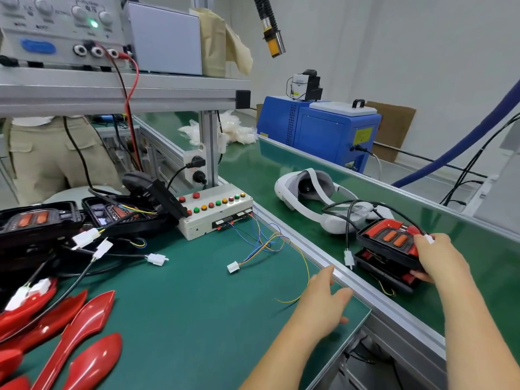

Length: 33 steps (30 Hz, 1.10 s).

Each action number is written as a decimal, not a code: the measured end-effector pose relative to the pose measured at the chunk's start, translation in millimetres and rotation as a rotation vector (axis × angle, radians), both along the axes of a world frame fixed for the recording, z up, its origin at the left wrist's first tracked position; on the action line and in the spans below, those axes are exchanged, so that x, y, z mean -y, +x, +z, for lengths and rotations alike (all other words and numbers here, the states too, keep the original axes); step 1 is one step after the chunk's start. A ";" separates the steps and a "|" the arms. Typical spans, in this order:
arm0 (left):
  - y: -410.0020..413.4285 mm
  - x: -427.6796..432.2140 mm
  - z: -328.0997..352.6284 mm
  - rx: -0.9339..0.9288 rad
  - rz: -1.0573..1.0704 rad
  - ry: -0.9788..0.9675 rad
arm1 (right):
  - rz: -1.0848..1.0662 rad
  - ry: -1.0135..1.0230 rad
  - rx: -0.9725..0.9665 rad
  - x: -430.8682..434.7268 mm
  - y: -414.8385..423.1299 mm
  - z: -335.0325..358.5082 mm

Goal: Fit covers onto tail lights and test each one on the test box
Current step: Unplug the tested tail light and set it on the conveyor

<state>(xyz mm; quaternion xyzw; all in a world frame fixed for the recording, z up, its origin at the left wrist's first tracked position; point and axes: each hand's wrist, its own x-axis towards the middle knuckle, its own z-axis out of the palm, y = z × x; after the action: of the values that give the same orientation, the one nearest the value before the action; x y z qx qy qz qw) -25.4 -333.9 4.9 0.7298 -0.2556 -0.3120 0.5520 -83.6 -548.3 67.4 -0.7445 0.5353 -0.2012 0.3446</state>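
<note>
Right hand [441, 260] around a tail light [394, 237] over the belt [309, 178], left hand [323, 302] loose-fingered over the mat [197, 305]

Head cam, fwd-down, close over bench [180, 319]

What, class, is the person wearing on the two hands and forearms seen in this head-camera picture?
Nothing that shows. The left hand and right hand are bare, with no gloves. The left forearm and right forearm are bare too: no sleeve, watch or wristband appears down to the picture's bottom edge.

Test box [216, 213] centre; covers [84, 327] front-left; tail lights [391, 249] right (stacked, on belt [281, 170]).
</note>
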 end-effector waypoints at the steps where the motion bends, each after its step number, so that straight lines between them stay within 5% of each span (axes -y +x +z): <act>1: -0.3 -1.0 0.1 0.001 0.001 0.007 | 0.005 -0.020 -0.030 0.4 0.7 1.2; 21: -2.0 -50.1 4.6 -0.050 0.081 -0.025 | 0.045 -0.384 -0.408 -6.0 -1.9 -9.6; 29: 8.4 -105.6 9.2 -0.135 0.267 -0.157 | 0.095 -0.346 -0.200 -2.1 14.9 -35.5; 33: 3.6 -134.6 11.5 -0.139 0.380 -0.184 | 0.256 -0.674 -0.222 -74.6 32.6 -29.6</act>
<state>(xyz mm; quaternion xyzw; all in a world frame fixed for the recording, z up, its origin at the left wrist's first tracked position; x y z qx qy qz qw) -21.9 -199.4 16.4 0.6880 -0.1023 -0.2272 0.6816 -51.0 -473.7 37.8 -0.8942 0.3759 -0.2395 0.0425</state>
